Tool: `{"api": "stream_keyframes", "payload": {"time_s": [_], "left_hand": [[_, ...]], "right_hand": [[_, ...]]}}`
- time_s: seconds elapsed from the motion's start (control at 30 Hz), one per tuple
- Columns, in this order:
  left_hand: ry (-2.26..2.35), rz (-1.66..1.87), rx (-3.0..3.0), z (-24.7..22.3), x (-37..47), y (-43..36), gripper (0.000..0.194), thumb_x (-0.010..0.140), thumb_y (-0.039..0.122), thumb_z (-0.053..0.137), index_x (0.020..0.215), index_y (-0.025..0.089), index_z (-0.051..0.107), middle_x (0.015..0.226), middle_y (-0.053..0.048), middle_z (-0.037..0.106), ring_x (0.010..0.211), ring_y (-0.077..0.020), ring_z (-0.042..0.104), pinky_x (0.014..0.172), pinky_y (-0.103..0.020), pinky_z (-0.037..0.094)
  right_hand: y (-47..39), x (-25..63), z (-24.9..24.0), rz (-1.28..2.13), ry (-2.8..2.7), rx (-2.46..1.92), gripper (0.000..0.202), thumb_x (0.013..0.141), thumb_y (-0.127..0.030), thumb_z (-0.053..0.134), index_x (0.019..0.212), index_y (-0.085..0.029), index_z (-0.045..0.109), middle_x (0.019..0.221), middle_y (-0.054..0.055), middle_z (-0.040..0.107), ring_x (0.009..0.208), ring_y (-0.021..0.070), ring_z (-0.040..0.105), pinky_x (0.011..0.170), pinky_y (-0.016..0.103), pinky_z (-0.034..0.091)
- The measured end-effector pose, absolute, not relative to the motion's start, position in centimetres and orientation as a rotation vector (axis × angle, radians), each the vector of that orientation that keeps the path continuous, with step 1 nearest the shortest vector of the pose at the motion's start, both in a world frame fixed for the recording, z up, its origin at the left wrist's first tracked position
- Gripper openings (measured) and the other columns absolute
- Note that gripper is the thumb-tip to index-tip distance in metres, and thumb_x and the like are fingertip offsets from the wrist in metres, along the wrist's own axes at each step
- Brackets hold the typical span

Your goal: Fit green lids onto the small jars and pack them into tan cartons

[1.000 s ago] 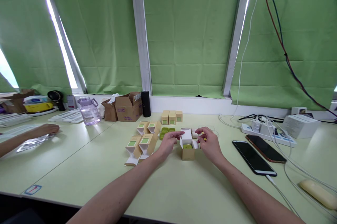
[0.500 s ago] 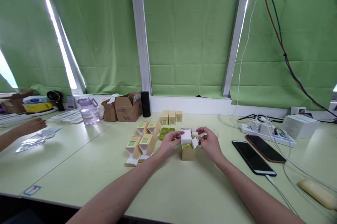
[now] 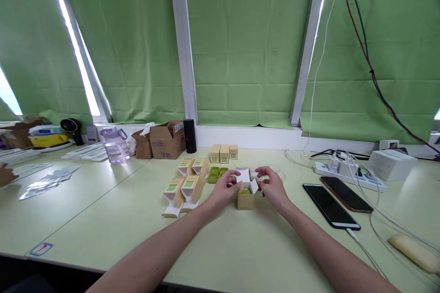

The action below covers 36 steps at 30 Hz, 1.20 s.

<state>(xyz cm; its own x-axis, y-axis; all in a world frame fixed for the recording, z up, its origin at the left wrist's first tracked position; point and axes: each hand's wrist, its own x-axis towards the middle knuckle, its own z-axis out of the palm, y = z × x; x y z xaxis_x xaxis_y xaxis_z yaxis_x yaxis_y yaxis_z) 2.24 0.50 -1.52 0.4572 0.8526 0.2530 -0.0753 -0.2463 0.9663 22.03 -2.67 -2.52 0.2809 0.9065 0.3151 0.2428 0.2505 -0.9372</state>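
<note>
Two hands, left (image 3: 225,188) and right (image 3: 271,186), flanked an open carton (image 3: 245,201) on the table (image 3: 220,247), its flaps raised. Whether either grip pinched a flap was unclear. Bare tabletop stretched from the carton to the near edge.

So the small tan cardboard box with open flaps (image 3: 245,201) sits on the pale green smooth table (image 3: 220,251), between the left hand (image 3: 225,187) and right hand (image 3: 271,185), with a green rounded item (image 3: 244,191) inside. Just past the left hand there's a square green divided tray (image 3: 213,174). Left of that hand are four tan open-ended cardboard boxes (image 3: 189,184), and beyond it, three tan upright cardboard boxes (image 3: 224,154). Farther left and back: a brown square cardboard carton (image 3: 167,142), then a translucent purple plastic jug (image 3: 116,147). Right of the right hand lie two dark rectangular glass-screened phones (image 3: 332,207), with a long white plastic power strip (image 3: 350,176) behind them.
</note>
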Motion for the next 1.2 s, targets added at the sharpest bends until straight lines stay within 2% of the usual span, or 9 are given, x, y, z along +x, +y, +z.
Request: {"api": "stream_keyframes", "payload": {"time_s": [0.3,0.63,0.9,1.07,1.2], "left_hand": [[0.721,1.016,1.595,-1.5,2.3,0.2,0.04,0.077,0.029,0.074,0.112,0.02,0.055,0.089,-0.003,0.067,0.079,-0.0164,0.06,0.077,-0.029,0.041],[0.712,1.008,1.599,-1.8,2.3,0.3,0.041,0.078,0.03,0.073,0.113,0.021,0.053,0.093,-0.004,0.068,0.081,-0.0169,0.061,0.077,-0.03,0.042],[0.735,1.015,1.605,-1.9,2.4,0.3,0.041,0.079,0.03,0.074,0.113,0.021,0.054,0.086,-0.001,0.065,0.076,-0.0157,0.059,0.075,-0.029,0.041],[0.731,0.999,1.599,-1.6,2.3,0.0,0.042,0.08,0.03,0.073,0.115,0.021,0.053,0.096,-0.005,0.069,0.082,-0.0174,0.061,0.078,-0.03,0.043],[0.739,1.001,1.587,-1.6,2.3,0.0,0.043,0.079,0.032,0.075,0.115,0.021,0.053,0.094,-0.004,0.068,0.082,-0.0178,0.062,0.077,-0.03,0.044]], "right_hand": [[-2.7,21.7,-2.4,0.74,-1.211,-1.263,0.044,0.061,-0.029,0.055,0.105,-0.022,0.059,0.095,0.0,0.055,0.053,0.0095,0.055,0.036,0.02,0.036],[-3.3,21.3,-1.8,0.875,-1.177,-1.203,0.048,0.059,-0.031,0.059,0.107,-0.023,0.056,0.093,-0.002,0.054,0.055,0.0104,0.057,0.038,0.021,0.04],[-3.5,20.7,-2.2,0.896,-1.194,-1.191,0.049,0.063,-0.037,0.066,0.109,-0.025,0.054,0.093,-0.004,0.053,0.055,0.0096,0.056,0.037,0.019,0.038],[-3.5,20.6,-2.4,0.897,-1.218,-1.185,0.05,0.064,-0.038,0.069,0.11,-0.025,0.053,0.094,-0.004,0.052,0.055,0.0099,0.057,0.037,0.02,0.038],[-3.4,20.6,-2.7,0.898,-1.219,-1.187,0.049,0.067,-0.039,0.071,0.111,-0.026,0.053,0.094,-0.004,0.052,0.054,0.0096,0.056,0.035,0.018,0.035]]}}
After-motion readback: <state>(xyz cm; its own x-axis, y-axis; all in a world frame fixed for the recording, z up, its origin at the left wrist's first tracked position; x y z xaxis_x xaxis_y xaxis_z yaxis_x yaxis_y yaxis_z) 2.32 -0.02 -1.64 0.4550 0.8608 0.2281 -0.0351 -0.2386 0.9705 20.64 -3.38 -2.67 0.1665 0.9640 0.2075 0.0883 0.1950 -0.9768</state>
